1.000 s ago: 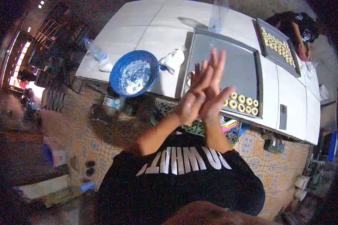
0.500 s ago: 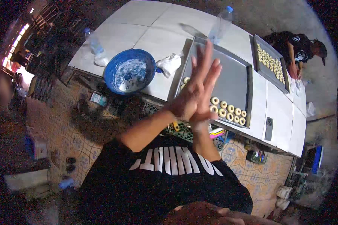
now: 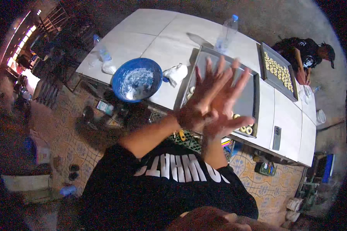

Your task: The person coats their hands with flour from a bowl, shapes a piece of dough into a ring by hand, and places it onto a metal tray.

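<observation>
My left hand (image 3: 197,104) and my right hand (image 3: 226,106) meet in front of me, crossed near the heels of the palms. Their fingers are stretched out and spread, a little blurred. I see nothing held by either one; whatever is between the palms is hidden. Beneath them on the table lies a grey metal tray (image 3: 247,86), partly covered by my hands. Ring-shaped pieces of dough (image 3: 248,131) stand at its near edge, several of them hidden behind my right hand. A blue bowl (image 3: 155,90) dusted inside with white powder is to the left of the tray.
Between bowl and tray lies a white bag (image 3: 176,74). Clear bottles (image 3: 228,36) stand at the far edge and at the left. A second tray (image 3: 277,89) holds rows of dough rings, beside a co-worker (image 3: 308,56). A dark handheld device (image 3: 277,138) lies at the near right.
My hands have gone from palms nearly aligned to crossed, with fingers fanned apart and the right hand turned outward. The table sits slightly lower in view.
</observation>
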Demonstrator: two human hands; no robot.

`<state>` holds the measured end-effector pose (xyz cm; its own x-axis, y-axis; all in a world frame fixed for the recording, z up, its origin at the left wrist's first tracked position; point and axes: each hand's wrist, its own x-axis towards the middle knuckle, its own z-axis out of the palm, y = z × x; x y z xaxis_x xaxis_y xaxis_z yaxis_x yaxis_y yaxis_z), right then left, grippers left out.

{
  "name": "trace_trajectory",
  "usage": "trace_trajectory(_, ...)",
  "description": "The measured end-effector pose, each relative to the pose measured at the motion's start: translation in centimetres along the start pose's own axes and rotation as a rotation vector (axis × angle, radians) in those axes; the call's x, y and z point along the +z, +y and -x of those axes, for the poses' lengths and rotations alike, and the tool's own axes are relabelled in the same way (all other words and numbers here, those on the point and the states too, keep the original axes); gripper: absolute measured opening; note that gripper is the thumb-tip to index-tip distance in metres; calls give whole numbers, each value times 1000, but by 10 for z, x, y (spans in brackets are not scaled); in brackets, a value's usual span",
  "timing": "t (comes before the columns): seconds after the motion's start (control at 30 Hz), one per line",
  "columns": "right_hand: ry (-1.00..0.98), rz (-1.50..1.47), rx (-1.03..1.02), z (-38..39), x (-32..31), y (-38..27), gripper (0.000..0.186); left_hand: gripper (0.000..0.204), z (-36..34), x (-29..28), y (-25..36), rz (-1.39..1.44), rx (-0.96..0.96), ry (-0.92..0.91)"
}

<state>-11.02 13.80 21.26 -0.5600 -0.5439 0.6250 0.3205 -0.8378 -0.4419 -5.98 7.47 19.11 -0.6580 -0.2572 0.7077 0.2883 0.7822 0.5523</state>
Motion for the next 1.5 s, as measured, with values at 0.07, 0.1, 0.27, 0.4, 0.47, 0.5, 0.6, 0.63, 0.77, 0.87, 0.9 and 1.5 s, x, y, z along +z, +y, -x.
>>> trace_trajectory(0.07,20,217,67,-18,-16,-6,124,111,6,11,19,168,42,6)
trace_trajectory(0.1,3,323,82,-21,-22,-6,121,111,6,10,28,254,15,32)
trace_trajectory(0.27,-759,1158,-247,0,-8,-3,112,94,-12,10,-1,956,-140,560)
trace_trajectory(0.4,-904,1407,-233,-54,-17,-9,109,86,26,36,9,1522,-332,597)
trace_trajectory(0.47,-1025,1365,-178,-53,-21,-9,110,85,16,7,21,1456,-314,659)
trace_trajectory(0.5,-1118,1316,-190,-40,-18,-12,111,87,9,-3,19,1213,-330,713)
trace_trajectory(0.6,-1277,1331,-193,-25,23,-18,113,89,9,-2,12,1471,-68,730)
trace_trajectory(0.63,-1251,1419,-244,-29,33,-13,113,89,10,1,14,1465,-74,758)
trace_trajectory(0.77,-1063,1362,-215,-59,25,8,120,91,4,-21,30,1752,33,808)
trace_trajectory(0.87,-1181,1276,-199,-23,43,10,115,92,11,-60,25,1865,207,894)
trace_trajectory(0.9,-1251,1254,-258,-14,45,7,113,93,7,-55,20,1672,115,871)
trace_trajectory(1.5,-1256,1041,-32,-17,109,103,102,91,52,-163,-16,1335,138,901)
